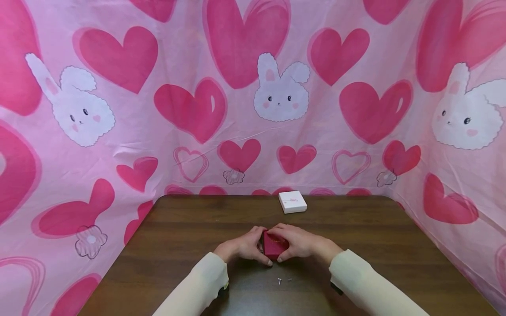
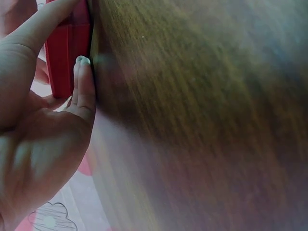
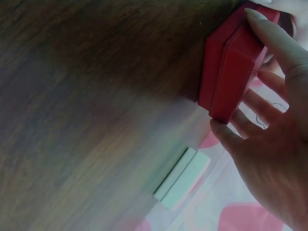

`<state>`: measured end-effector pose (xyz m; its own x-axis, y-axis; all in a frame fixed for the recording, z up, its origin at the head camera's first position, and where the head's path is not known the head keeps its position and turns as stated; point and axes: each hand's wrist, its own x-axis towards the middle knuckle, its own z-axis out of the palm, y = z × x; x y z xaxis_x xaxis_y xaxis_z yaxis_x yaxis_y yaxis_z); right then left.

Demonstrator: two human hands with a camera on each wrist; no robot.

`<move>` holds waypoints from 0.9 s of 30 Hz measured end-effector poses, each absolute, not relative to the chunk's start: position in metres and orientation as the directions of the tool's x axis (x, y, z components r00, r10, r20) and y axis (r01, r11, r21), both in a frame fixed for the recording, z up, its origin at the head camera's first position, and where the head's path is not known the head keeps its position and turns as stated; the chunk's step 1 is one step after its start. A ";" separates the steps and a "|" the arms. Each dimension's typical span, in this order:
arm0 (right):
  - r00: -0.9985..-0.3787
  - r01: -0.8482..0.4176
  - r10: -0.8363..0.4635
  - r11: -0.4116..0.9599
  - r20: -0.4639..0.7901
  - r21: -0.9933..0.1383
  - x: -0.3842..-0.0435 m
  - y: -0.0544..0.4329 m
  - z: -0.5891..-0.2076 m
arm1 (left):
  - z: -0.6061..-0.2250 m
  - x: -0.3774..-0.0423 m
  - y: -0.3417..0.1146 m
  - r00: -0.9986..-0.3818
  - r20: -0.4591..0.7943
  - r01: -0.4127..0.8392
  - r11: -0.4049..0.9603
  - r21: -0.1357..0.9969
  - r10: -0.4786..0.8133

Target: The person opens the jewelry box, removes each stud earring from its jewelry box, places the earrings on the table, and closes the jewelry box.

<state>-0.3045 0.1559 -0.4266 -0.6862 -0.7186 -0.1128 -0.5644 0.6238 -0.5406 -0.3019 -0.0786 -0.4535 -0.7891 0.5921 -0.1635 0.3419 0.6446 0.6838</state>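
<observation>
A small red box (image 1: pixel 275 245), lid and base meeting at a seam, stands on the brown table between both hands. My left hand (image 1: pixel 249 245) holds its left side, with the thumb at the near edge and the fingers toward the far edge. From the right, my right hand (image 1: pixel 299 242) spans the lid, thumb at the front and fingertips at the back; the right wrist view shows this grip on the red box (image 3: pixel 236 72). In front of the hands lie two tiny silvery pieces, one a T-shaped stud (image 1: pixel 280 281) and the other a small bit (image 1: pixel 290 279) too small to identify.
A shut white box (image 1: pixel 292 202) with pink printing sits near the table's back edge, beyond the hands. The wooden table (image 1: pixel 189 228) is bordered at the back and sides by a pink cloth (image 1: pixel 245 131) with hearts and rabbits.
</observation>
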 end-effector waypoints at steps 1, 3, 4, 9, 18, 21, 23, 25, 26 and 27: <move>-0.686 -0.564 -0.719 0.624 -0.113 -0.541 -0.305 0.156 -0.426 | -0.453 -0.302 -0.078 -0.790 -0.161 0.342 0.643 0.685 0.592; -0.685 -0.566 -0.720 0.622 -0.112 -0.542 -0.305 0.156 -0.426 | -0.451 -0.301 -0.078 -0.793 -0.162 0.342 0.649 0.679 0.588; -0.684 -0.567 -0.721 0.621 -0.111 -0.542 -0.305 0.156 -0.426 | -0.450 -0.300 -0.077 -0.794 -0.162 0.344 0.652 0.676 0.586; -0.684 -0.561 -0.721 0.615 -0.108 -0.553 -0.305 0.157 -0.426 | -0.449 -0.299 -0.075 -0.795 -0.162 0.348 0.658 0.668 0.585; -0.682 -0.559 -0.725 0.602 -0.097 -0.570 -0.303 0.159 -0.429 | -0.451 -0.298 -0.072 -0.816 -0.154 0.330 0.667 0.668 0.558; -0.682 -0.560 -0.725 0.603 -0.096 -0.568 -0.303 0.159 -0.429 | -0.450 -0.299 -0.071 -0.815 -0.150 0.345 0.677 0.650 0.560; -0.680 -0.570 -0.727 0.604 -0.092 -0.557 -0.303 0.160 -0.429 | -0.449 -0.299 -0.070 -0.817 -0.149 0.350 0.685 0.639 0.557; -0.674 -0.589 -0.734 0.603 -0.085 -0.538 -0.303 0.160 -0.430 | -0.448 -0.298 -0.070 -0.820 -0.152 0.347 0.690 0.635 0.552; -0.671 -0.599 -0.738 0.602 -0.080 -0.529 -0.303 0.160 -0.430 | -0.447 -0.298 -0.070 -0.821 -0.153 0.345 0.691 0.635 0.550; -0.667 -0.608 -0.741 0.600 -0.075 -0.520 -0.303 0.159 -0.431 | -0.447 -0.297 -0.069 -0.822 -0.154 0.343 0.692 0.635 0.548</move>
<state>-0.3025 0.1595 -0.4305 -0.6673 -0.7410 -0.0751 -0.6076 0.5999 -0.5204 -0.2973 -0.0695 -0.4474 -0.8218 0.5484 -0.1544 0.3428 0.6925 0.6348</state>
